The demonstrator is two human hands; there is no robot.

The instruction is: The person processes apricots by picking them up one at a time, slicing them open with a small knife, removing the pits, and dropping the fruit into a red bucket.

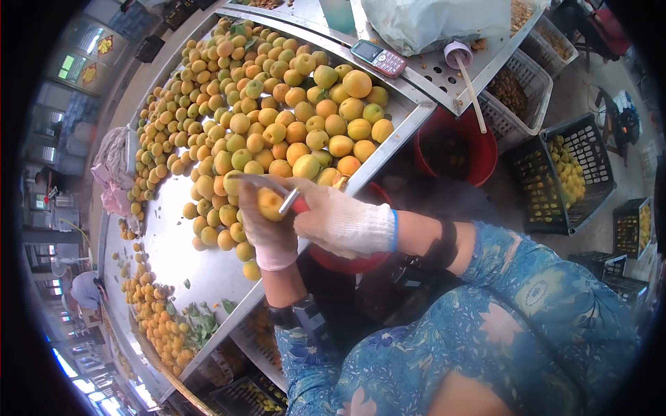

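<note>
The gloved right hand (343, 222) hides part of the metal tool (288, 201) from us; the top edge crops a white bag (433, 24).

Blue floral sleeves (548, 267), blue-trimmed white glove (348, 223)

Bright windows (66, 67) down one hazy side, grey floor (573, 91), perhaps concrete.

One head camera (wide-angled) looks forward and down, close over the metal table (163, 218).
</note>
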